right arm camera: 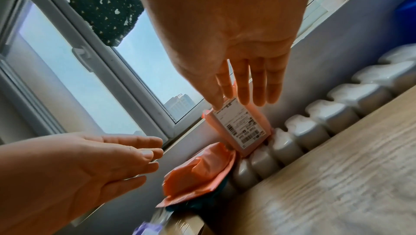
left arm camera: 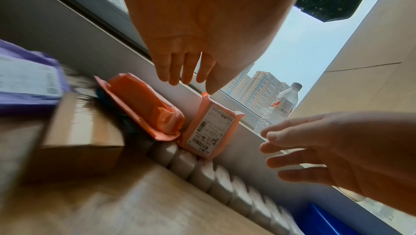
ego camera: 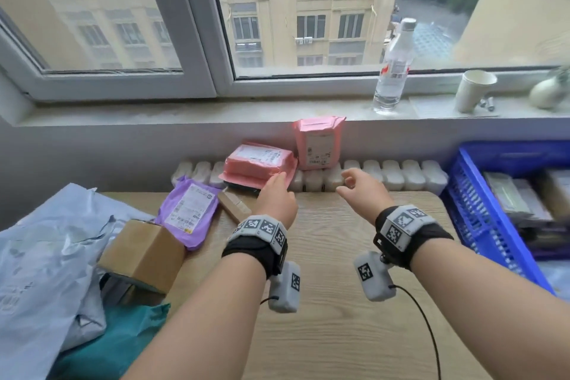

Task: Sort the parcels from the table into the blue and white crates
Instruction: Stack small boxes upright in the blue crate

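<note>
Lying just beyond left hand: pink parcel

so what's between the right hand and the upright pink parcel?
Nothing. The right hand reaches with open fingers toward the upright pink parcel, only air and radiator fins below the gap; right wrist view confirms.

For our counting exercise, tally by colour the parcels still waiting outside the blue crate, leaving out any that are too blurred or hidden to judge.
Pink: 2 (one flat, one upright)
Purple: 1
Brown cardboard: 2 (box, small one)
Pale blue: 1
Teal: 1
Total: 7
</note>
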{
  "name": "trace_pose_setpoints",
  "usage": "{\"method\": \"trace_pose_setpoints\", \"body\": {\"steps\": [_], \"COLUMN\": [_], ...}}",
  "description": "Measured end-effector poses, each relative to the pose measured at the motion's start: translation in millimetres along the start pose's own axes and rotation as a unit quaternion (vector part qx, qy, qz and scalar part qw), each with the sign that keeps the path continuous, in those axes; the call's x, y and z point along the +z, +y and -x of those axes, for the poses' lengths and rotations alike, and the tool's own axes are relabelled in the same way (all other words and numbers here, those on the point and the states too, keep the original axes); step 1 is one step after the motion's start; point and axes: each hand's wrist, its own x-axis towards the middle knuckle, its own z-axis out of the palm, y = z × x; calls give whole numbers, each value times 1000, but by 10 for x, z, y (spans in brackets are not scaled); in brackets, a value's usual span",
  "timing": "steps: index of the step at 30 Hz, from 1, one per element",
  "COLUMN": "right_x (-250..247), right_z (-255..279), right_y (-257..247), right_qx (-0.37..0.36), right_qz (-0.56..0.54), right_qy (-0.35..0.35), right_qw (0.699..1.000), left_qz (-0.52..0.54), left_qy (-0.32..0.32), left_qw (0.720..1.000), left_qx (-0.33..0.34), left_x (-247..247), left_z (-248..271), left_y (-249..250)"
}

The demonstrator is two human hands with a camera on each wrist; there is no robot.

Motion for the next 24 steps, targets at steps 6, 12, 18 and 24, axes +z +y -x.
{"method": "trace_pose_setpoints", "body": {"steps": [6, 12, 18, 24], "right_x": [-9, 94, 202, 160], "right_z": [-783, -1455, -1830, -1690], "right_y": [-21, 32, 51, -6], "right_qx": [52, 92, 90, 72], "right_qz": [-5, 16, 39, 22], "right_qy": [28, 39, 23, 58], "right_qw": [998, 995, 995, 996], "left_qz": [10, 41, 64, 111], "left_qy": [-8, -26, -59, -33], "left_qw": [1000, 999, 996, 993], "left_qx": [12, -7, -2, 10], "left_x": [-5, 200, 359, 385], "left_z": [-885, -1588, -1864, -1694], "left_y": [129, 139, 137, 157]}}
